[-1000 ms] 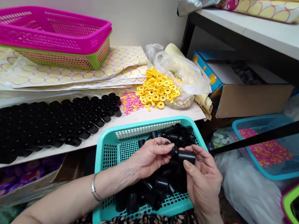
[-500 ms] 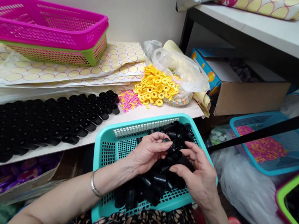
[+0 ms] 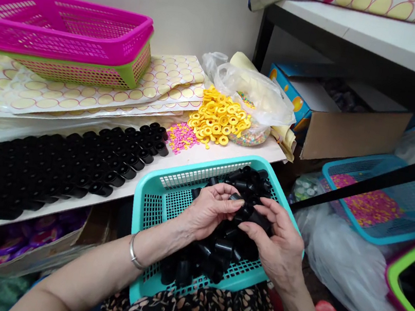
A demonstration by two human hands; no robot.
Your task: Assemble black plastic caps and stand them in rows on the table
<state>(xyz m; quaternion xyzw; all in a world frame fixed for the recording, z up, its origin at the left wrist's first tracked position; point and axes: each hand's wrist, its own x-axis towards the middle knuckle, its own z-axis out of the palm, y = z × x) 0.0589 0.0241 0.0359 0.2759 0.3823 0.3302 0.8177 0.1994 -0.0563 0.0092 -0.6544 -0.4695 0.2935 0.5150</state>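
Observation:
A teal plastic basket (image 3: 153, 204) rests on my lap, holding several loose black plastic tubes (image 3: 216, 253). Over it, my left hand (image 3: 210, 210) pinches a small black piece (image 3: 235, 197) between thumb and fingertips. My right hand (image 3: 276, 241) is closed round a black tube (image 3: 258, 220), which touches the left hand's piece. Both hands meet above the middle of the basket.
On the white shelf (image 3: 191, 161) to the left lie rows of black tubes (image 3: 58, 164), pink beads (image 3: 181, 137), yellow rings (image 3: 219, 118), sticker sheets and stacked pink and green baskets (image 3: 69, 38). A cardboard box (image 3: 345, 124), a blue basket (image 3: 380, 202) and a black strap (image 3: 375, 183) are at right.
My right hand dropped lower into the basket and turned, so the black tube it holds is now less exposed. The view shifted slightly.

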